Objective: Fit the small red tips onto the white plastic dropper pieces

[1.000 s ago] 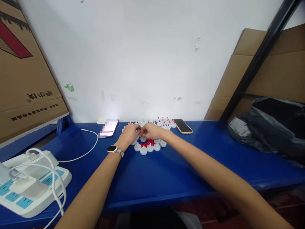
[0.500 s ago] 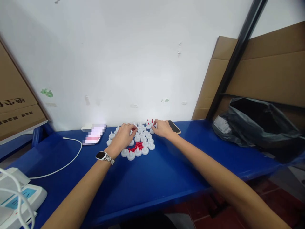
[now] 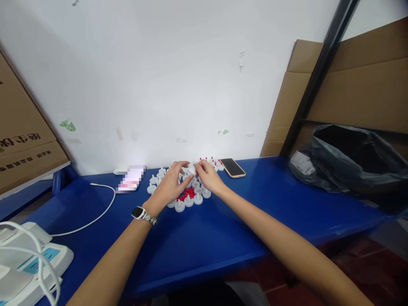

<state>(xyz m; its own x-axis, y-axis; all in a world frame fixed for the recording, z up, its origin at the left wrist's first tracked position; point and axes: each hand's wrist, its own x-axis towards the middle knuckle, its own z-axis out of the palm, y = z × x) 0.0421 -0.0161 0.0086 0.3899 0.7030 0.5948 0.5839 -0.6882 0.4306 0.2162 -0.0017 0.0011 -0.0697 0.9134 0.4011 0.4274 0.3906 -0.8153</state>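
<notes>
My left hand point(image 3: 170, 185) and my right hand point(image 3: 208, 177) meet over a cluster of small white caps point(image 3: 188, 200) on a blue table point(image 3: 223, 229). Between the fingertips of both hands is one white cap point(image 3: 191, 170), lifted a little above the others. A small pile of red plugs point(image 3: 186, 194) lies in the middle of the cluster, ringed by white caps. Behind my right hand stand several white caps with red tips point(image 3: 214, 163). A watch point(image 3: 140, 213) is on my left wrist.
A phone with a dark screen point(image 3: 233, 167) lies to the right of the caps, a lit phone point(image 3: 130, 182) with a white cable point(image 3: 95, 212) to the left. A white device point(image 3: 28, 263) sits front left. A black plastic bag point(image 3: 347, 161) and cardboard stand at right.
My right hand has come back from the red-tipped caps near the dark phone to meet my left hand, and the two now hold a white cap together. The view has shifted slightly.
</notes>
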